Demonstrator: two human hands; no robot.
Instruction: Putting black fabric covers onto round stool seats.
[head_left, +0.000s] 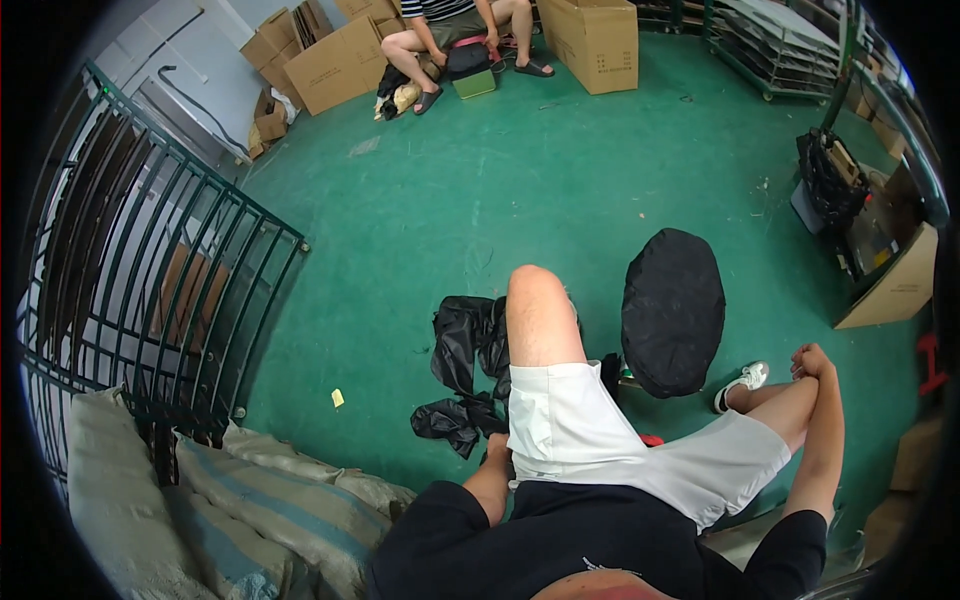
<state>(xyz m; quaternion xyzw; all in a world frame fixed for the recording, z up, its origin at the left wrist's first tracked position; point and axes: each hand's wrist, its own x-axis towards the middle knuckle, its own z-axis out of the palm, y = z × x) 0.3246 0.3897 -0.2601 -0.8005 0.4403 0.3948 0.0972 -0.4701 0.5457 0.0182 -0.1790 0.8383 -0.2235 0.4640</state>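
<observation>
My left hand (496, 442) hangs low beside my left thigh, against the edge of a crumpled black plastic bag (450, 425). Its fingers are mostly hidden, so I cannot tell whether it grips the plastic. More black plastic sheeting (463, 335) lies on the floor beside my left knee. My right hand (812, 361) rests by my right knee with its fingers curled in, and no object shows in it. Between my legs and a little ahead stands a large oval thing covered in black fabric (675, 312); what is under the cover is hidden.
Stuffed woven sacks (290, 500) lie at the lower left, below a green metal rack (190, 270). Across the green floor another person (455, 30) sits among cardboard boxes (345, 70). At right are a bin with a black liner (832, 180) and a cardboard sheet (895, 285).
</observation>
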